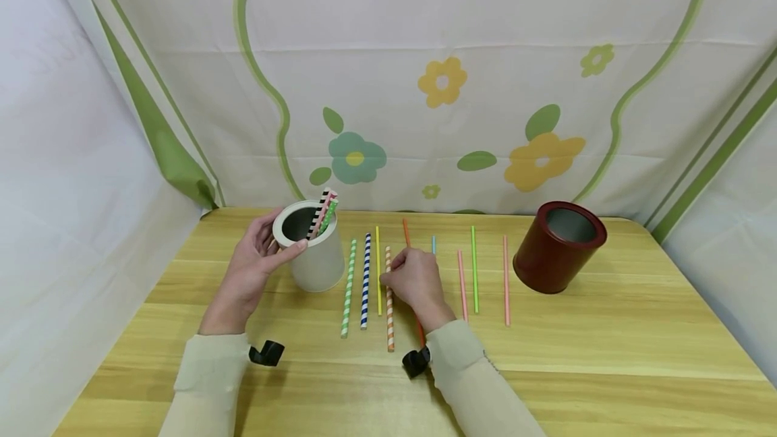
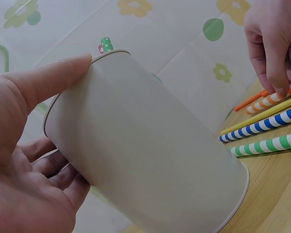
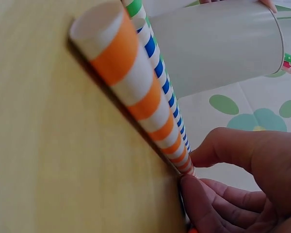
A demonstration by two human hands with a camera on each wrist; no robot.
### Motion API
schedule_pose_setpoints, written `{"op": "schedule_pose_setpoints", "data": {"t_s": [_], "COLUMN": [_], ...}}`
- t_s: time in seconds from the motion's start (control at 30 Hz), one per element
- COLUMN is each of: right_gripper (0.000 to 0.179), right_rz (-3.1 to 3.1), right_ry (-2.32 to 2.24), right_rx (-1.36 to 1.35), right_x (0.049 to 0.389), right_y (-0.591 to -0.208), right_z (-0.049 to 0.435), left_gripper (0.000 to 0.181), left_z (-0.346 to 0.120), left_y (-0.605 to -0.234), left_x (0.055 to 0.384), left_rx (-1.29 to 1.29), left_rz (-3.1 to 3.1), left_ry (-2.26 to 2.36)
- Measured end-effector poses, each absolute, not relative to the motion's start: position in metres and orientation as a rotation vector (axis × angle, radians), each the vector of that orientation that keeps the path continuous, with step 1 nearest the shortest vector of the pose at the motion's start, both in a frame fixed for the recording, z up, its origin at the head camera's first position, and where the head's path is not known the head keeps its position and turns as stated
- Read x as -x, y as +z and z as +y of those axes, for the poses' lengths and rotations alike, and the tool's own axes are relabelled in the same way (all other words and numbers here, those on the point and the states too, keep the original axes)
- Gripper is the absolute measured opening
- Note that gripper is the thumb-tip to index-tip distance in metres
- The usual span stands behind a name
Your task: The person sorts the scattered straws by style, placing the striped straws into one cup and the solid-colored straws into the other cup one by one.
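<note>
My left hand [image 1: 251, 268] holds a white can [image 1: 318, 265] by its upper left side, the thumb on the rim and the fingers curled behind. Several patterned paper straws [image 1: 322, 214] stand leaning in that can, among them black-striped and green ones. Over the table, my right hand [image 1: 419, 282] pinches an orange-and-white striped straw [image 3: 150, 104] between thumb and fingers. Left of it lie a yellow straw [image 1: 379, 268], a blue-striped straw [image 1: 365, 282] and a green-striped straw [image 1: 349, 288]. A plain orange-red straw [image 1: 406, 230] runs partly hidden beneath the right hand.
A dark red can [image 1: 543, 261] stands at the right of the wooden table [image 1: 637, 329]. Between it and my right hand lie a blue straw [image 1: 434, 244], a bright green straw [image 1: 475, 268] and two pink straws [image 1: 506, 282]. A flowered cloth [image 1: 388, 86] hangs behind.
</note>
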State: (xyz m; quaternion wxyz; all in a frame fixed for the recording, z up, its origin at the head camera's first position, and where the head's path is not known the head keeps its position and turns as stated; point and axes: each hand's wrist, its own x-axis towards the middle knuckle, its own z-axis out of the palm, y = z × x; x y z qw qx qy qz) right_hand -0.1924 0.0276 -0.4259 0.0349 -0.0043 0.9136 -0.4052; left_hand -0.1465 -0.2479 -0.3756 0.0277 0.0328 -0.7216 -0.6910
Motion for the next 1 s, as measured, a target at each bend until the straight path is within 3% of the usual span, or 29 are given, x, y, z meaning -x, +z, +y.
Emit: {"op": "schedule_pose_setpoints", "data": {"t_s": [1.0], "right_gripper": [0.027], "right_rz": [2.101], "right_ry": [-2.129], "right_rx": [-0.132], "right_x": [0.203], "right_y": [-0.413], "right_z": [0.051], "left_gripper": [0.087], "left_z": [-0.248], "left_y": [-0.374], "left_x": [0.146], "left_rx": [-0.103], "left_rz": [-2.236], "left_ry": [-2.137]}}
